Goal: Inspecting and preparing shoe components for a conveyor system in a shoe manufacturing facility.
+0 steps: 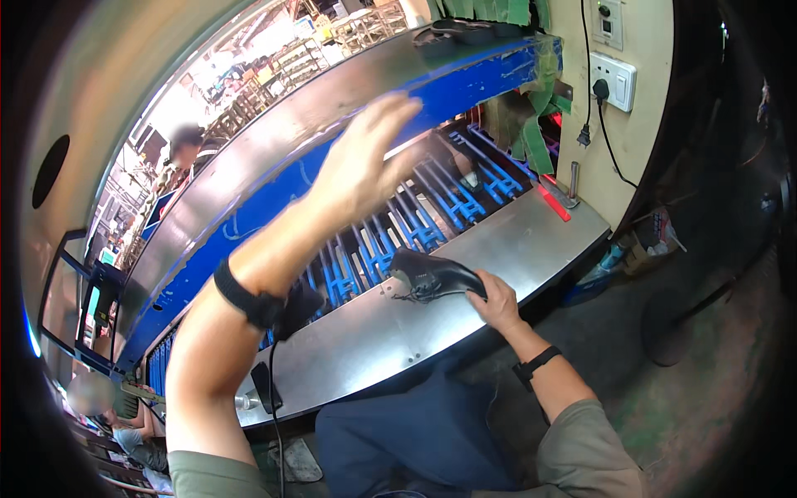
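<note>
A black lace-up shoe (432, 275) lies tilted above the near edge of the metal ledge, its laces hanging loose. My right hand (498, 304) is closed around its toe end. My left hand (365, 158) is raised over the blue-barred conveyor, blurred by motion, with fingers stretched out, thumb apart and nothing seen in it. Beyond its fingers, another dark shoe (462, 163) rests on the conveyor bars (423, 216).
The curved metal ledge (374, 332) runs along my front. A red-handled tool (554, 203) lies at its right end, near a wall panel with a socket (614, 81). A blue-edged upper shelf (473, 83) spans the far side. Another person (187, 153) is beyond it.
</note>
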